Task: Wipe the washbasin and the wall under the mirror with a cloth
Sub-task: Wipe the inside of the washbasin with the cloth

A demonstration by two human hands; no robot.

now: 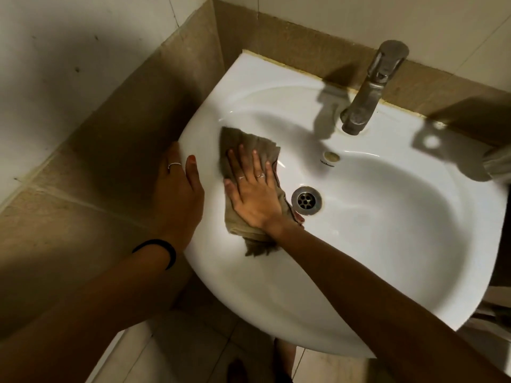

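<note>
Right hand (pixel 255 193) flat, fingers spread, pressing brown cloth (pixel 250 172) on basin (pixel 387 217) left inner slope, beside drain (pixel 306 200). Left hand (pixel 178 186) flat, gripping nothing, on basin's left rim.

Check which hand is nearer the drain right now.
Right. The right hand lies flat on the cloth inside the washbasin, just beside the drain. The left hand rests on the basin's outer rim, farther from the drain.
</note>
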